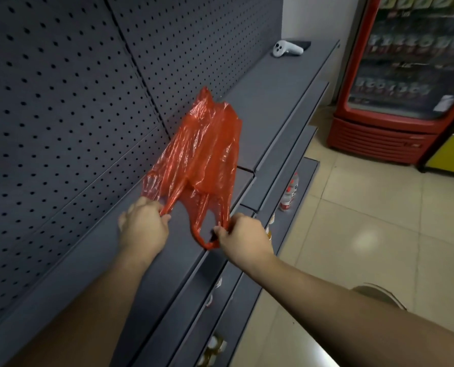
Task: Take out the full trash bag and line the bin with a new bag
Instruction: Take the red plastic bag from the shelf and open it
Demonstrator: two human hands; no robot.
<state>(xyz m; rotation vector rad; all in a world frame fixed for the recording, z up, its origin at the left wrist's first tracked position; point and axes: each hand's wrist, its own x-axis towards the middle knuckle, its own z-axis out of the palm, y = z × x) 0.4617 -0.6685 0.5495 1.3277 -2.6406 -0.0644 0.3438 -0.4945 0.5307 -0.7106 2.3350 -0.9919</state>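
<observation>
Head view: left hand (144, 223) and right hand (243, 238) each pinch a handle of the red plastic bag (202, 147); probably light, limp, slippery; handles are the best hold.

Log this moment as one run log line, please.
stage: new bag in hand | left hand: grips one handle | right hand: grips other handle | red bag: empty, over top shelf | bin: not in view

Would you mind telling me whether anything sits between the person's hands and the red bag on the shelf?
Nothing does: the left hand and right hand each already pinch a handle of the red bag above the grey shelf. No bin is in view.
</observation>
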